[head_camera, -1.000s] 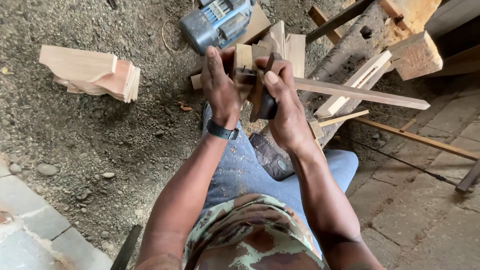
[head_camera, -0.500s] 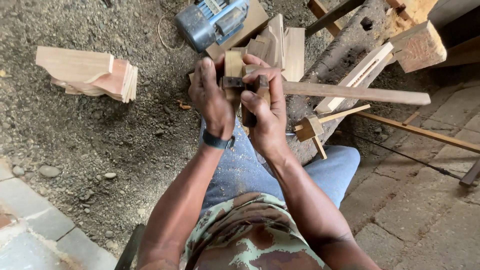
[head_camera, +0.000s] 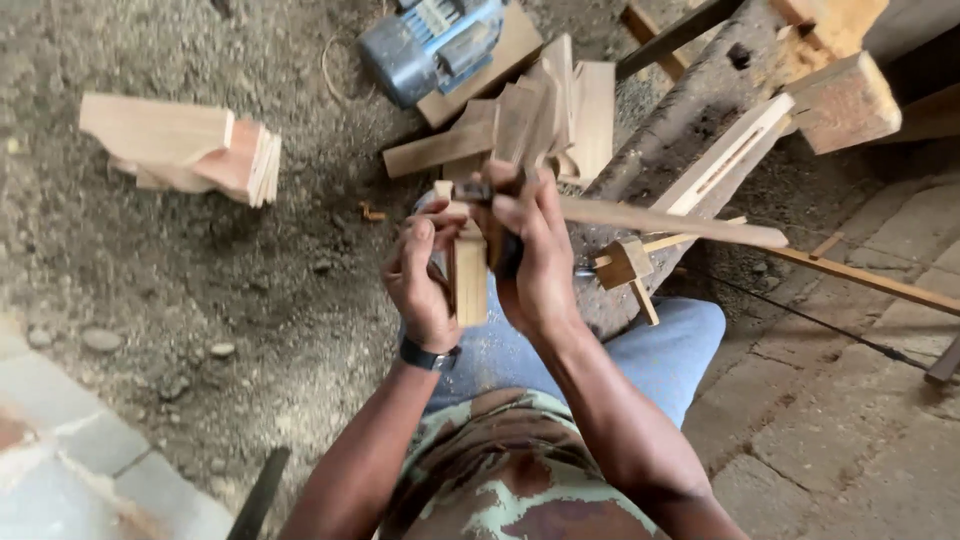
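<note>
Both sets of fingers are curled tight: the left hand (head_camera: 420, 285) clamps a short upright wooden block (head_camera: 468, 285), steadying it, while the right hand (head_camera: 535, 255) grips it alongside. At two o'clock, a long wooden strip (head_camera: 680, 222) juts out.

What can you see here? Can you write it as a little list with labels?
Left hand: grips a small pale wooden block, held upright
Right hand: closed around a dark object, too hidden to identify
Long thin wooden stick: juts out to the right past the right hand
Blue-grey electric motor: on a board, on the dirt
Stack of pale wooden boards: far left, on the dirt
Ground: dirt and stone pavers
</note>
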